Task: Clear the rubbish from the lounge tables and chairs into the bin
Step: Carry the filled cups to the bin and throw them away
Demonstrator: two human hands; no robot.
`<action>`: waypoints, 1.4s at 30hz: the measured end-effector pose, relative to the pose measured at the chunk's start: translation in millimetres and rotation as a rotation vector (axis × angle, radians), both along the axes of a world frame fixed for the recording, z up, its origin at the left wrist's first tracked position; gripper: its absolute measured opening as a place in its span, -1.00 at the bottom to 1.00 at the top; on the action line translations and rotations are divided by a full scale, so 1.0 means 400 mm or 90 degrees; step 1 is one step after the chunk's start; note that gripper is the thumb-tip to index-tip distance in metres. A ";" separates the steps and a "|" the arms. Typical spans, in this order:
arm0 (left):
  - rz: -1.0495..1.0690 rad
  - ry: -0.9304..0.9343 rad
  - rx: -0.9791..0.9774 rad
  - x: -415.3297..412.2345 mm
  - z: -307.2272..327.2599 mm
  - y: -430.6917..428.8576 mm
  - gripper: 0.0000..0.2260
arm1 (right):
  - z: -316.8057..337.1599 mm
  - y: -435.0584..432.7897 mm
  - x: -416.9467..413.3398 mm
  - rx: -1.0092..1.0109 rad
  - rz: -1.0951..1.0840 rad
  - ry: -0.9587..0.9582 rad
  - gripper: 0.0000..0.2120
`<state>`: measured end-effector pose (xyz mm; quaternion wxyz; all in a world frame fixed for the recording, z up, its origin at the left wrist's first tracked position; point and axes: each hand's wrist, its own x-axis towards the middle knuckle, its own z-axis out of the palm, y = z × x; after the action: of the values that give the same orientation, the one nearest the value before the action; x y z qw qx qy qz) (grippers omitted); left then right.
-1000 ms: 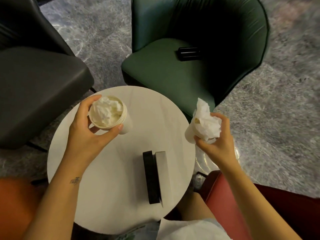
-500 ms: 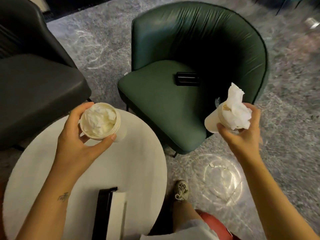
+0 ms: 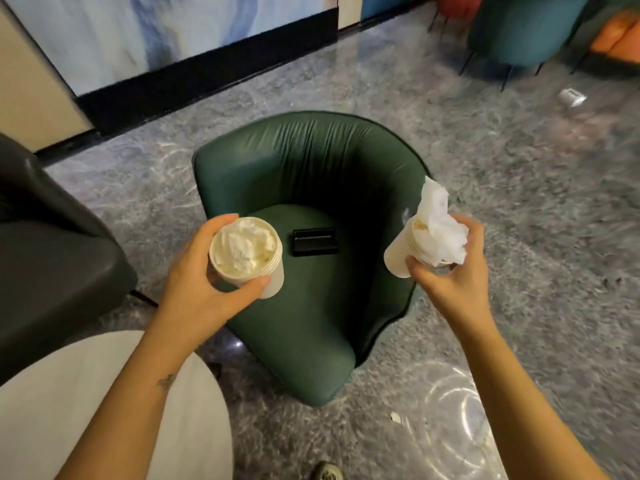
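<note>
Both task items are smooth, cream-coloured, cylindrical paper cups with ribbed rims, each stuffed with crumpled white tissue.

- The left hand (image 3: 204,282) grips the left cup (image 3: 273,282) with thumb and fingers curled round its rim, above the front of the green armchair (image 3: 311,341) seat. Its tissue wad (image 3: 246,249) sits flush inside the mouth.
- The right hand (image 3: 450,282) grips the right cup (image 3: 398,254) at the mouth, over the armchair's right arm. A creased tissue (image 3: 438,230) projects well out of it.

The armchair is a rounded tub shape in wrinkled, leather-like upholstery. A flat black rectangular object (image 3: 315,241) lies on its seat, between the two cups. A dark grey chair (image 3: 52,271) stands to the armchair's left, and a round pale tabletop (image 3: 104,410) lies in front of it at the left. The floor (image 3: 519,202) is glossy, grey and marbled. A small white scrap (image 3: 394,416) lies on the floor in front of the armchair at the right.

The left cup's long axis is near vertical, mouth up. The right cup is tilted steeply, base toward the armchair's seat, mouth away from it.
</note>
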<state>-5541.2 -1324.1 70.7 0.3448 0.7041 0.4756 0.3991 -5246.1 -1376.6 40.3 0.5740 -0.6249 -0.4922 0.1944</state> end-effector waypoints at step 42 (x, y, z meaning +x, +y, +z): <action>-0.595 -0.004 0.027 3.531 0.208 0.472 -0.52 | 0.268 0.104 3.007 -0.135 -0.505 -0.049 -0.65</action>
<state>-4128.7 -1135.2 153.8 0.4745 0.8485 0.0978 0.2130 -4043.3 -1334.8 147.7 0.5180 -0.8287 -0.2115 -0.0157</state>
